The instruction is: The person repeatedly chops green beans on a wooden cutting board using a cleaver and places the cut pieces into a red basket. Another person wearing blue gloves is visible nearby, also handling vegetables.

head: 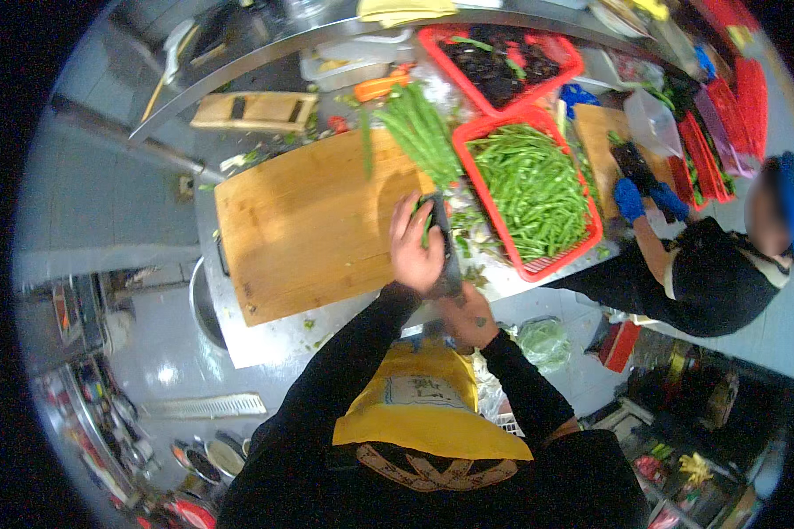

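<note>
My right hand (466, 314) is closed on the handle of a cleaver (446, 264), whose dark blade lies along the right edge of a wooden cutting board (304, 225). Against the blade's left side, my left hand (418, 248) holds some green pieces, partly hidden by its fingers. Beyond my hands, a bundle of long green beans (420, 132) lies over the board's far right corner, with one bean apart to its left. To the right, a red plastic basket (532, 270) holds a heap of cut green beans (529, 192).
Another red basket (486, 106) with dark food stands behind. A wooden slicer (255, 111), carrots (380, 86) and a plastic container (344, 69) lie at the back. On the right, a co-worker (714, 278) in blue gloves works with a cleaver at another board (592, 139). A metal shelf edge (291, 46) crosses above.
</note>
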A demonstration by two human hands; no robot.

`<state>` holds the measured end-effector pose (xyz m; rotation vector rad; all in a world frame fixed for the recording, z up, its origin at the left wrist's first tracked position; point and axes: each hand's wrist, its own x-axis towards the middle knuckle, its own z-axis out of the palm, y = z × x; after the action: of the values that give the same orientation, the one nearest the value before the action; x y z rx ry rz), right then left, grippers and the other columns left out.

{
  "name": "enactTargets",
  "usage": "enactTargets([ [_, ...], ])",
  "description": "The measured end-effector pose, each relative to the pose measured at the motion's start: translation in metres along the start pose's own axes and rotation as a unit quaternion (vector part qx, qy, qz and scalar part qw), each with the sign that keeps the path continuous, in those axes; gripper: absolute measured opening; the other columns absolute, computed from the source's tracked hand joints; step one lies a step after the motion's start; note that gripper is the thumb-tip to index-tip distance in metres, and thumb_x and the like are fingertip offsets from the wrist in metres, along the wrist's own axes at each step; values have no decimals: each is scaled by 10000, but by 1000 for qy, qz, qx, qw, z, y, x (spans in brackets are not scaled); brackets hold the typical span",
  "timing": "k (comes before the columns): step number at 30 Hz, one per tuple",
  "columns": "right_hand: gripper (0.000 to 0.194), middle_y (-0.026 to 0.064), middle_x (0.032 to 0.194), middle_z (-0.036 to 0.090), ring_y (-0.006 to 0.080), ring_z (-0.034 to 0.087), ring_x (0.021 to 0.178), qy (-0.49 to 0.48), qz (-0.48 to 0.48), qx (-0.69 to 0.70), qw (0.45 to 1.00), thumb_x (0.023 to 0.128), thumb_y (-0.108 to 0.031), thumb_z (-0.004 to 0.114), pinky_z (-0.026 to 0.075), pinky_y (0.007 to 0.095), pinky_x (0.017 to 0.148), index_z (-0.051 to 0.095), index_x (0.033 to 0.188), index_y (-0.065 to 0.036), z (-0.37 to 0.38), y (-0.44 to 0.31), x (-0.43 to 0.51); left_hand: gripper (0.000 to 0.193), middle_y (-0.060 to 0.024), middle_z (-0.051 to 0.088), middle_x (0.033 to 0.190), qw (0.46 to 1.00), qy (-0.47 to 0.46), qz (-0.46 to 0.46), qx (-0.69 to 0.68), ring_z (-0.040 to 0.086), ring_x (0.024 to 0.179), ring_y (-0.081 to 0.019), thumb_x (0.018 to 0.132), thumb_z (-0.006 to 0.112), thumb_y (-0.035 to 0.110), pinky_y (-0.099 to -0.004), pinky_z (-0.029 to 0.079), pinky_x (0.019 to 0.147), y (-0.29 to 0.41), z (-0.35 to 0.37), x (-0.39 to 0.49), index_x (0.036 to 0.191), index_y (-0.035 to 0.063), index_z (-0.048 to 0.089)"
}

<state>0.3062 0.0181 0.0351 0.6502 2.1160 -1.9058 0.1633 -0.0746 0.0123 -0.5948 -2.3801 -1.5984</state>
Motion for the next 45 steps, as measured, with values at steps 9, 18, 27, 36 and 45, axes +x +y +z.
enactTargets([
  [9, 168, 62, 678, 576, 143, 554, 550, 270, -13, -128, 954, 923, -75, 617, 452, 321, 508, 517, 1024, 12, -161, -76, -17, 492, -236, 415, 1504, 987, -143, 79, -13, 355, 1413, -420, 902, 597, 169, -499, 275, 1176, 72, 176, 108, 1372, 41, 526],
  [18, 204, -11, 725, 545, 51, 470, 550, 246, -34, 66, 966, 975, -27, 539, 404, 224, 494, 480, 1170, -39, -173, -41, -102, 455, -184, 572, 1333, 994, -40, 101, -13, 507, 1277, -369, 778, 566, -35, -459, 403, 1088, -31, 97, 148, 1222, 53, 612],
  [27, 242, 161, 905, 659, 300, 645, 808, 7, 10, -70, 997, 951, -164, 604, 511, 411, 738, 558, 1139, -19, -112, -22, -78, 386, -102, 588, 1337, 825, -343, 180, 412, 492, 1298, -339, 807, 619, 71, -431, 388, 1115, -171, -54, 170, 1191, 96, 660],
  [36, 297, 201, 916, 678, 326, 685, 818, 10, 47, -87, 995, 940, -201, 628, 519, 441, 751, 550, 1129, 14, -92, -19, -67, 276, -86, 587, 1269, 831, -374, 264, 316, 497, 1284, -305, 895, 524, 143, -415, 440, 1051, -133, -3, 151, 1144, 109, 638],
  [45, 247, 193, 905, 668, 318, 659, 836, 26, 62, -85, 994, 959, -197, 598, 504, 415, 761, 549, 1097, 2, -80, -17, -72, 250, -65, 591, 1192, 814, -392, 289, 316, 546, 1190, -269, 870, 550, 107, -406, 463, 1000, -141, 12, 151, 1105, 104, 633],
])
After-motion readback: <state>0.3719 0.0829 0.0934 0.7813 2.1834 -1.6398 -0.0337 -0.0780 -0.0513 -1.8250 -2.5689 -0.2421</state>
